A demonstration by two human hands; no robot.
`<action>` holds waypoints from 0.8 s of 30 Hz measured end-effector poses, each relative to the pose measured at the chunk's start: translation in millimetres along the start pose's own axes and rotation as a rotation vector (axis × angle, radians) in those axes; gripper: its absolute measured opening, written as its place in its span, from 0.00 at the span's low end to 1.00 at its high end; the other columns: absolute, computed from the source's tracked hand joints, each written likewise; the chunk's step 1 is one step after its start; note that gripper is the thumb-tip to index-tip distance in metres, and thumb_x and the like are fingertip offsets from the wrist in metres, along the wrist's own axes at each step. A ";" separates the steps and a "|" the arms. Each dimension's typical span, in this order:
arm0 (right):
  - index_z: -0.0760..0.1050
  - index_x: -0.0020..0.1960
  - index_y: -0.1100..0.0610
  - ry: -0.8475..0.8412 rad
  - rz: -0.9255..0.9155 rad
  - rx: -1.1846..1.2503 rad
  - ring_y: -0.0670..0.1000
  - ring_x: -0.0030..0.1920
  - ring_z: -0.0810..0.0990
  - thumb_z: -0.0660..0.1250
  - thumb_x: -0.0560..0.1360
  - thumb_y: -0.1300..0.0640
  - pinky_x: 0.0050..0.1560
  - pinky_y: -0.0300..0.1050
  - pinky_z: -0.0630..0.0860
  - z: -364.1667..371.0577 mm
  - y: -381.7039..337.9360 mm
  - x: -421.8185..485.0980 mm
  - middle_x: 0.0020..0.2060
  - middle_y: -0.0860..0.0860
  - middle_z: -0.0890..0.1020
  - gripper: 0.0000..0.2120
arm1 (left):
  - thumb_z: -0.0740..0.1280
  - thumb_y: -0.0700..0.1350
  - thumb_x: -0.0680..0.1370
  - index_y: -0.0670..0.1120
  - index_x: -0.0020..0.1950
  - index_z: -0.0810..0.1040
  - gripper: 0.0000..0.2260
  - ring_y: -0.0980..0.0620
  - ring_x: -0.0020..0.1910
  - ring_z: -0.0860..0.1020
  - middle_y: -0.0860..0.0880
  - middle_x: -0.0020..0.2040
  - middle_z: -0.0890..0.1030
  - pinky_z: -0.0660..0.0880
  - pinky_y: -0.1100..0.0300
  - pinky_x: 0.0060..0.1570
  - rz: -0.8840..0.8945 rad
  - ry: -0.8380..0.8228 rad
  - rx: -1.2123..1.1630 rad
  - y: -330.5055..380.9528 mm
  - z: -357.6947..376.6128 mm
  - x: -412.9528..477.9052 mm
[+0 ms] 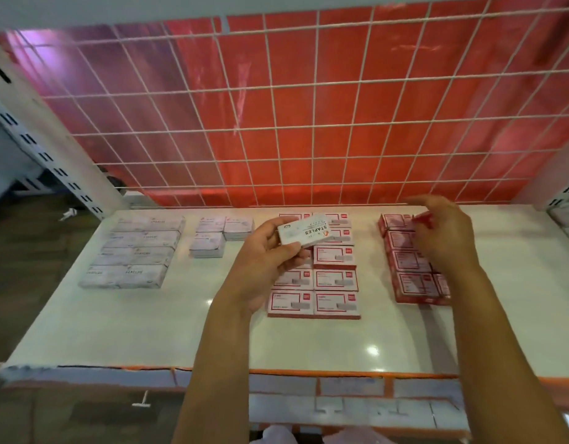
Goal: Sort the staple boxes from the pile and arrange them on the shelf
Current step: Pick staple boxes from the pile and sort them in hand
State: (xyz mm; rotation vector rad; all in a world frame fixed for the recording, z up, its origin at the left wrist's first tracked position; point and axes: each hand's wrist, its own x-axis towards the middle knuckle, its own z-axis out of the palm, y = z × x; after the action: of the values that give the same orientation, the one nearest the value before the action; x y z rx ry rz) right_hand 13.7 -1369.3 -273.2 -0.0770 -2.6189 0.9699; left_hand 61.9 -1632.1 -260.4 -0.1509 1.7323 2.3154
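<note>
White shelf (116, 331) before red-backed wire grid (309, 123) | four sorted box groups laid out | white STAPLES box (304, 231) gripped in left hand (264, 264) fingers above red-bordered group (336, 280) | right hand (443, 238) half-curled, apparently pinching something red, over red-box group (408, 283) right of it | pile unseen, remainder unknown.

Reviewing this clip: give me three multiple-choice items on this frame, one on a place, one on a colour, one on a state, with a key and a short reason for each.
1. Where is the white box printed STAPLES?
A. in the left hand
B. lying at the shelf's front edge
C. on the far-left group

2. What colour are the boxes in the far-right group?
A. blue
B. red
C. green

3. What is the right hand doing?
A. gripping two boxes
B. resting on the wire grid
C. raised over the far-right group, fingers open

Key: 1 A, its fingers wrap the box above the shelf. 2 B, their faces show red. 3 C, no box is in it.
</note>
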 end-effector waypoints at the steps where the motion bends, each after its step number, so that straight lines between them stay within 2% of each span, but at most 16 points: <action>1: 0.78 0.59 0.58 0.005 0.001 -0.005 0.58 0.55 0.77 0.61 0.69 0.74 0.60 0.55 0.73 -1.6 1.4 -0.2 0.57 0.57 0.79 0.22 | 0.62 0.31 0.78 0.47 0.60 0.74 0.15 0.50 0.46 0.82 0.43 0.57 0.81 0.79 0.62 0.44 -0.002 -0.015 0.007 -0.7 3.4 1.9; 9: 0.77 0.60 0.58 0.030 0.066 -0.110 0.61 0.62 0.69 0.64 0.69 0.71 0.64 0.48 0.64 -20.1 26.7 8.5 0.60 0.60 0.75 0.22 | 0.64 0.33 0.78 0.50 0.60 0.75 0.15 0.49 0.47 0.82 0.45 0.58 0.81 0.78 0.62 0.44 -0.044 -0.080 0.074 -14.2 48.8 18.9; 11: 0.76 0.62 0.57 -0.012 0.109 -0.104 0.60 0.63 0.69 0.65 0.70 0.70 0.66 0.51 0.66 -25.3 36.1 10.0 0.62 0.59 0.73 0.22 | 0.65 0.34 0.78 0.50 0.60 0.75 0.15 0.48 0.48 0.83 0.45 0.58 0.81 0.78 0.59 0.47 -0.047 -0.081 0.110 -18.0 59.5 22.7; 13: 0.75 0.63 0.56 -0.092 0.158 -0.109 0.59 0.63 0.71 0.69 0.71 0.65 0.65 0.55 0.69 -28.3 44.6 11.8 0.63 0.58 0.73 0.21 | 0.65 0.34 0.78 0.50 0.60 0.75 0.15 0.49 0.48 0.83 0.45 0.58 0.81 0.78 0.56 0.50 -0.047 -0.088 0.141 -20.5 70.7 26.8; 15: 0.75 0.64 0.57 -0.155 0.163 -0.147 0.59 0.63 0.71 0.73 0.70 0.58 0.65 0.54 0.68 -29.5 50.3 12.1 0.63 0.57 0.74 0.23 | 0.65 0.34 0.78 0.51 0.59 0.75 0.15 0.49 0.46 0.82 0.45 0.58 0.81 0.78 0.55 0.51 -0.050 -0.097 0.156 -22.4 82.1 30.6; 19: 0.72 0.67 0.54 -0.193 0.155 -0.233 0.58 0.67 0.64 0.72 0.71 0.51 0.66 0.53 0.61 -31.4 53.5 14.8 0.67 0.53 0.72 0.26 | 0.65 0.34 0.77 0.52 0.58 0.76 0.15 0.50 0.45 0.82 0.46 0.57 0.81 0.78 0.59 0.46 -0.055 -0.099 0.182 -26.3 101.4 35.8; 22: 0.70 0.68 0.56 -0.309 0.208 -0.203 0.57 0.63 0.71 0.71 0.72 0.54 0.63 0.52 0.68 -35.9 52.9 18.9 0.64 0.55 0.74 0.26 | 0.66 0.35 0.77 0.52 0.59 0.75 0.15 0.51 0.45 0.83 0.49 0.56 0.82 0.77 0.64 0.39 -0.062 -0.088 0.203 -28.5 111.2 37.7; 24: 0.70 0.68 0.57 -0.334 0.200 -0.162 0.56 0.61 0.73 0.71 0.72 0.58 0.61 0.49 0.70 -39.4 51.2 20.5 0.63 0.56 0.76 0.25 | 0.66 0.36 0.77 0.52 0.60 0.75 0.15 0.51 0.45 0.83 0.50 0.56 0.82 0.76 0.63 0.38 -0.053 -0.084 0.251 -30.2 115.5 40.1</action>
State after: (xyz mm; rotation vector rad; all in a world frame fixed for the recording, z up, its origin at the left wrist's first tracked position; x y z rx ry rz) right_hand 4.2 -1302.2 -272.0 -0.2398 -3.0435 0.8971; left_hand 38.3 -1508.4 -264.2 -0.0524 1.9313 2.0155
